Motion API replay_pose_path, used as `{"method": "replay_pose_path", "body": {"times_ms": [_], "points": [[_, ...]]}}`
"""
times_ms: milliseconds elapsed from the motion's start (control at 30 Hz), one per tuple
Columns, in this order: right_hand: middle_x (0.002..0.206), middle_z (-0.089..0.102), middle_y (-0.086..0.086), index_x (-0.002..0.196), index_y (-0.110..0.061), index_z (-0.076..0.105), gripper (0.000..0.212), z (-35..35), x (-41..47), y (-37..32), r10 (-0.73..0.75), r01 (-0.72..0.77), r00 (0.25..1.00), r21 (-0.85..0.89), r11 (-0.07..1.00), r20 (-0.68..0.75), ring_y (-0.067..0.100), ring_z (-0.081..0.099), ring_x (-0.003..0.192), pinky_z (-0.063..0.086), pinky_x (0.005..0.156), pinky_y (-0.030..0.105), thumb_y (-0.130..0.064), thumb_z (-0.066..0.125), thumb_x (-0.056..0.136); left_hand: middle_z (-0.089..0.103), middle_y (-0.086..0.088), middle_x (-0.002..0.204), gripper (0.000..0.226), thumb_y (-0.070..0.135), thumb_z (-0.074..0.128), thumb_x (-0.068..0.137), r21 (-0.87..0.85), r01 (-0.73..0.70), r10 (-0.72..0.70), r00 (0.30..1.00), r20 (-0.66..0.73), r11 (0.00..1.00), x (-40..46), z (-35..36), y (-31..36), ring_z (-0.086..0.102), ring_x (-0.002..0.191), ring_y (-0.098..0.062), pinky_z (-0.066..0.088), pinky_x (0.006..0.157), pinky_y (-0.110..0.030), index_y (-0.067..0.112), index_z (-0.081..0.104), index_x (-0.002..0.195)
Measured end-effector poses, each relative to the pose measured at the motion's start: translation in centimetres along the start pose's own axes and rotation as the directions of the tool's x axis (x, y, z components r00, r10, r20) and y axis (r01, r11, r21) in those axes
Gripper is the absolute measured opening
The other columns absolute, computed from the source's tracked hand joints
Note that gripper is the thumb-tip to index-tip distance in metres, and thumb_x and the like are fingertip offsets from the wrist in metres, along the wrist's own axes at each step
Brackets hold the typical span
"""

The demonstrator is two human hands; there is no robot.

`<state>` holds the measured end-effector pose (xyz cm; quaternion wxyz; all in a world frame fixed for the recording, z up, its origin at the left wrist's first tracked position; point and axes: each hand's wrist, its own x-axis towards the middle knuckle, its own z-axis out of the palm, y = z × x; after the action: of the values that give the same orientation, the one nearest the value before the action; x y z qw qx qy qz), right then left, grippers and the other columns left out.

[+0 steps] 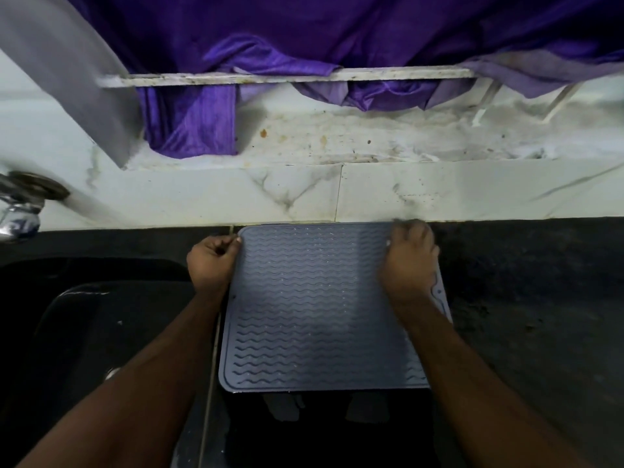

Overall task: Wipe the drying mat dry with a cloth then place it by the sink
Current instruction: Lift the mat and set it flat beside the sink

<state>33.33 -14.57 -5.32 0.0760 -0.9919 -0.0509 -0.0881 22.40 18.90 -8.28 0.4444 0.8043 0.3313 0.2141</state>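
Note:
A grey-blue drying mat [310,305] with wavy ridges lies flat on the dark counter, its far edge against the white tiled wall and its near edge hanging a little over the counter's front. My left hand [212,261] pinches the mat's far left corner. My right hand [410,261] rests on the far right part of the mat, fingers curled at its top edge; that hand is blurred. No cloth is visible in either hand.
A dark sink [101,332] sits just left of the mat, with a metal tap [23,204] on the wall above it. Dark speckled counter [526,298] stretches to the right. Purple fabric [304,45] hangs over a white bar [287,77] above the tiles.

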Motion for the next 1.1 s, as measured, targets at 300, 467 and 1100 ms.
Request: {"method": "replay_pose_path", "body": {"times_ms": [300, 467, 1100], "points": [[0.155, 0.037, 0.004, 0.149, -0.019, 0.040, 0.053, 0.9, -4.3, -14.3, -0.477, 0.401, 0.850, 0.314, 0.861, 0.222, 0.026, 0.032, 0.143, 0.024, 0.113, 0.046, -0.039, 0.044, 0.101, 0.074, 0.001, 0.076, 0.011, 0.024, 0.079, 0.083, -0.021, 0.031, -0.032, 0.999, -0.024, 0.999, 0.2, 0.2, 0.3, 0.070, 0.070, -0.012, 0.055, 0.067, -0.024, 0.014, 0.080, 0.080], [0.156, 0.037, 0.003, 0.151, -0.018, 0.039, 0.054, 2.4, -4.4, -17.3, -0.541, 0.460, 0.805, 0.317, 0.829, 0.245, 0.026, 0.027, 0.147, 0.020, 0.118, 0.048, -0.041, 0.044, 0.102, 0.072, 0.008, 0.069, 0.007, 0.020, 0.078, 0.082, -0.056, 0.051, -0.053, 0.998, -0.036, 0.997, 0.6, 0.1, 0.4, 0.067, 0.063, -0.006, 0.055, 0.064, -0.024, 0.015, 0.079, 0.077], [0.156, 0.039, 0.006, 0.150, -0.014, 0.041, 0.051, 3.7, -5.5, -18.9, -0.476, 0.429, 0.863, 0.253, 0.867, 0.170, 0.028, 0.029, 0.147, 0.022, 0.119, 0.048, -0.034, 0.035, 0.103, 0.073, 0.005, 0.071, 0.009, 0.019, 0.076, 0.084, -0.036, 0.065, -0.066, 0.997, -0.032, 0.997, 0.7, -0.3, 0.7, 0.070, 0.068, -0.013, 0.059, 0.067, -0.033, 0.013, 0.079, 0.077]]}}
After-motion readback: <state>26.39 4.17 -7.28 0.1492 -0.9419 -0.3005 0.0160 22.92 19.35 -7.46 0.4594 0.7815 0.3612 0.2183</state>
